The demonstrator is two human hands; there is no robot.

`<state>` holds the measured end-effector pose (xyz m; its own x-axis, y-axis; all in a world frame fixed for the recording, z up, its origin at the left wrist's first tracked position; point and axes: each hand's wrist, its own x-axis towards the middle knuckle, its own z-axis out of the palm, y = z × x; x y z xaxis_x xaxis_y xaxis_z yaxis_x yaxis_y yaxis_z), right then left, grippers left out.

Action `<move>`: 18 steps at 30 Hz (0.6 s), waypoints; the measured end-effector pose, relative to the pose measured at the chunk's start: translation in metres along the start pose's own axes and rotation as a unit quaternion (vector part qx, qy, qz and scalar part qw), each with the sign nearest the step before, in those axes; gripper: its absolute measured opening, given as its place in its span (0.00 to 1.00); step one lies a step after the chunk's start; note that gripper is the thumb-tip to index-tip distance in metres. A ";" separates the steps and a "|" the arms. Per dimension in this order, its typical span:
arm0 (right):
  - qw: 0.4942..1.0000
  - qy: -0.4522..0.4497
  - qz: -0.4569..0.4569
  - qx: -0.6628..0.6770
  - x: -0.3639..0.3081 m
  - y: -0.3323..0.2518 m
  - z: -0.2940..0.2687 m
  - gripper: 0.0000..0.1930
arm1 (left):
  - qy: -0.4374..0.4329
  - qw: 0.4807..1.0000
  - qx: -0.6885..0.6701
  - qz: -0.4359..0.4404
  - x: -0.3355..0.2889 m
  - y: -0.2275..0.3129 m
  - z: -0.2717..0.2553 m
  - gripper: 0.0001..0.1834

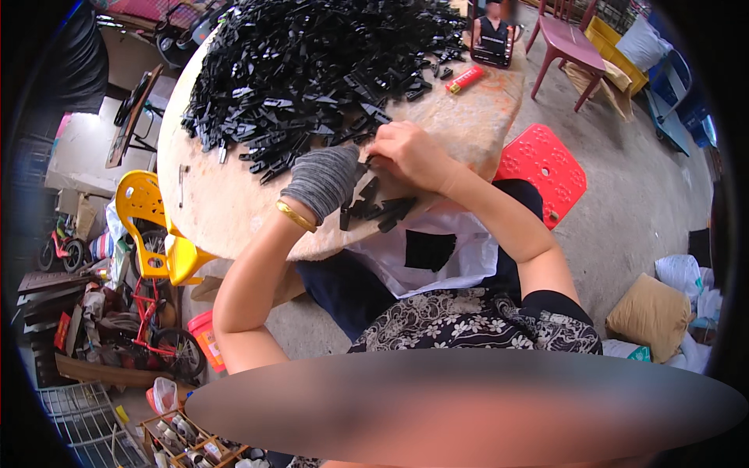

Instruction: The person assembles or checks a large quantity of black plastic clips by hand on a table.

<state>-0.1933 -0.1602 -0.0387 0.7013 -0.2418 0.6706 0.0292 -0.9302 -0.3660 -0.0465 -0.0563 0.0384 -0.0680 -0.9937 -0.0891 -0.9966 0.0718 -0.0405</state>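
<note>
My left hand [321,183], in a grey knitted glove with a gold bangle at the wrist, is closed near the front of a round table [211,214]. My bare right hand [415,156] meets it from the right, thumb and fingers pinched together. Between the two sits a small black plastic piece [364,164], mostly covered by the fingers. Just below them, several loose black pieces [382,212] lie at the table's near edge. A large heap of similar black plastic pieces [312,74] spreads over the far part of the tabletop.
A phone [493,39] stands at the table's far right, with a red cylinder [466,79] before it. Thin metal tool [182,186] lies at left. Around the table are a red stool [544,171], yellow chair [144,199] and maroon chair [573,47]. White cloth [472,246] covers my lap.
</note>
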 end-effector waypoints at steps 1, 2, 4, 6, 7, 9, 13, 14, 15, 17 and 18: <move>1.000 0.001 0.003 -0.005 0.001 -0.002 0.001 0.06 | -0.017 0.999 -0.018 -0.020 0.003 0.001 0.000 0.14; 1.000 -0.001 -0.020 -0.012 0.003 -0.006 0.002 0.06 | -0.021 0.999 -0.029 -0.002 0.005 -0.001 0.001 0.14; 0.997 -0.018 -0.049 -0.059 0.007 -0.013 0.003 0.05 | -0.041 0.999 -0.015 0.001 0.010 -0.003 0.003 0.13; 0.997 -0.015 -0.026 -0.069 0.004 -0.013 0.000 0.04 | -0.084 0.996 -0.009 0.001 0.016 0.001 -0.003 0.13; 0.997 -0.013 -0.007 -0.075 0.003 -0.013 -0.001 0.05 | -0.084 0.996 -0.010 0.004 0.018 0.004 -0.005 0.13; 0.997 -0.009 0.009 -0.076 -0.003 -0.004 -0.002 0.05 | -0.071 0.997 0.011 0.006 0.021 0.007 -0.008 0.13; 0.994 -0.020 -0.018 -0.105 -0.002 0.001 -0.002 0.04 | -0.092 0.995 0.019 0.040 0.030 0.002 -0.006 0.12; 0.994 -0.020 -0.018 -0.105 0.001 -0.003 -0.002 0.04 | -0.084 0.995 0.004 0.051 0.030 -0.002 -0.002 0.13; 0.995 -0.013 -0.025 -0.100 0.005 -0.008 -0.002 0.04 | -0.084 0.995 0.004 0.051 0.029 -0.004 0.002 0.13; 0.995 -0.004 -0.032 -0.095 0.004 -0.009 -0.003 0.03 | -0.073 0.996 -0.001 0.054 0.026 -0.006 0.006 0.13; 0.999 -0.016 -0.009 -0.037 0.001 -0.004 -0.003 0.04 | -0.043 0.998 0.001 0.055 0.024 -0.006 0.012 0.14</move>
<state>-0.1955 -0.1576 -0.0347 0.7242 -0.2172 0.6545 -0.0101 -0.9523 -0.3049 -0.0419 -0.0799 0.0247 -0.1728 -0.9686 -0.1787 -0.9832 0.1804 -0.0268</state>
